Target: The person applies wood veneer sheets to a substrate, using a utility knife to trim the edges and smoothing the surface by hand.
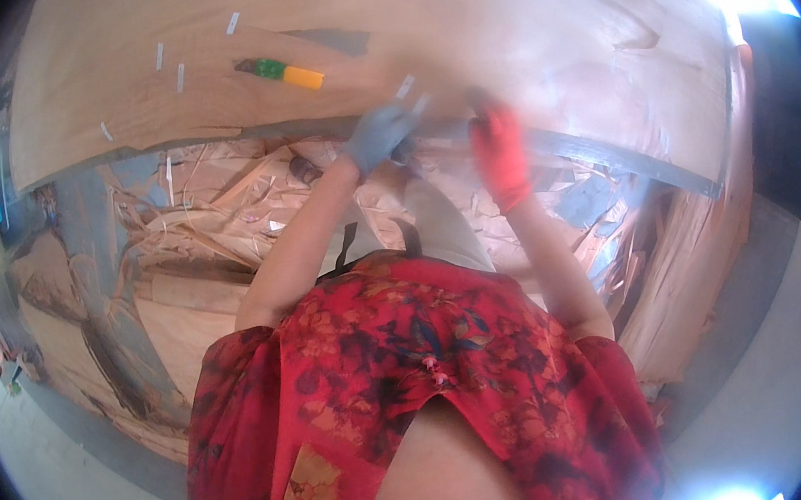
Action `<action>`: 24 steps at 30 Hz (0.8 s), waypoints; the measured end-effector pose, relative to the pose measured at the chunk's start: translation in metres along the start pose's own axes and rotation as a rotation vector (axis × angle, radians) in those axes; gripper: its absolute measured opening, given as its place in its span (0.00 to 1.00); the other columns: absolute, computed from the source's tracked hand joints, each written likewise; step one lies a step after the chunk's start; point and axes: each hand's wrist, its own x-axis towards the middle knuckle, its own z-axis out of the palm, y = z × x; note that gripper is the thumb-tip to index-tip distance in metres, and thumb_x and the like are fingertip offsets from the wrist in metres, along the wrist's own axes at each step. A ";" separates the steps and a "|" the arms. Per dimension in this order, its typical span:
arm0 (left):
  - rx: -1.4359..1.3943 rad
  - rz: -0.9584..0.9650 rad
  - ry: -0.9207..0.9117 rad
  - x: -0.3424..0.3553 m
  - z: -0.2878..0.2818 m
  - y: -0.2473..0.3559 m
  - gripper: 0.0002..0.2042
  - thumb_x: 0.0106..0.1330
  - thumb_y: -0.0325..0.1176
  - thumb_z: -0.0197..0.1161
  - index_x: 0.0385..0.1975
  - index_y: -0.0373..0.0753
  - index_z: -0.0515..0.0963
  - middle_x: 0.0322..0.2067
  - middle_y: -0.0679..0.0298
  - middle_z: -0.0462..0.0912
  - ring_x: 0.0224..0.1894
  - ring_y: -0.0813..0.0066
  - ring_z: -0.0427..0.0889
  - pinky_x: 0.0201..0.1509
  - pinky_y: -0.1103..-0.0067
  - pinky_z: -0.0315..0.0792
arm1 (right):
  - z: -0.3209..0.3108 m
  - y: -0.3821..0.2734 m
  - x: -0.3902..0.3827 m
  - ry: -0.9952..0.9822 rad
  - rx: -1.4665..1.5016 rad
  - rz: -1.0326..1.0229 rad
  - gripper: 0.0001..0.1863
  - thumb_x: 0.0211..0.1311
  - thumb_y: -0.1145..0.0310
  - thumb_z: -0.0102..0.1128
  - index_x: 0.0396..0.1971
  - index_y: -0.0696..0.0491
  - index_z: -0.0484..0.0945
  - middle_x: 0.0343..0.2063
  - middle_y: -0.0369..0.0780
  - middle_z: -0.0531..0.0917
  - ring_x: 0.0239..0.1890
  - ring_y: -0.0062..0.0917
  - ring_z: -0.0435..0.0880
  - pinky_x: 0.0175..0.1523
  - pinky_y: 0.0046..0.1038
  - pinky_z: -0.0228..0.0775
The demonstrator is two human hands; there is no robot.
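A broad pale wood veneer sheet (512,14) lies before me, its near edge dark and uneven. My left hand (379,139), in a grey-blue glove, rests at that edge with its fingers laid out toward the right. Close to its fingertips are two short white strips, one of them a white strip (405,85) stuck on the veneer. To the right, my right hand (500,156), in a red-orange glove, is closed over the same edge. Something dark shows at its fingertips, too blurred to name. A tool with a green and yellow handle (284,72) lies on the sheet, left of both hands.
Several more white strips, such as a small strip (180,78), dot the sheet's left part. Below its edge, torn veneer scraps (222,225) heap around my legs. Long wood sheets (686,269) lean at the right. A dark upright panel (791,111) stands beyond them.
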 end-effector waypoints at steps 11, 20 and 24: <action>0.093 0.073 0.028 0.005 -0.003 -0.011 0.12 0.71 0.39 0.60 0.35 0.34 0.79 0.25 0.58 0.84 0.19 0.73 0.82 0.21 0.79 0.76 | 0.045 0.009 -0.004 -0.377 -0.463 -0.192 0.26 0.53 0.72 0.57 0.56 0.46 0.77 0.62 0.39 0.72 0.64 0.37 0.68 0.59 0.41 0.64; -0.024 0.019 -0.171 -0.039 -0.043 -0.041 0.11 0.69 0.36 0.61 0.38 0.33 0.79 0.25 0.53 0.84 0.20 0.72 0.84 0.22 0.78 0.80 | 0.040 0.002 0.005 -0.418 -0.494 -0.218 0.25 0.55 0.72 0.56 0.56 0.47 0.77 0.61 0.40 0.71 0.64 0.38 0.68 0.58 0.40 0.64; 0.622 0.167 0.152 -0.046 -0.069 -0.123 0.17 0.68 0.39 0.60 0.49 0.34 0.76 0.37 0.49 0.85 0.37 0.59 0.87 0.41 0.68 0.81 | 0.029 -0.001 0.019 -0.464 -0.365 -0.210 0.25 0.58 0.72 0.59 0.58 0.50 0.75 0.60 0.42 0.73 0.63 0.41 0.69 0.60 0.40 0.67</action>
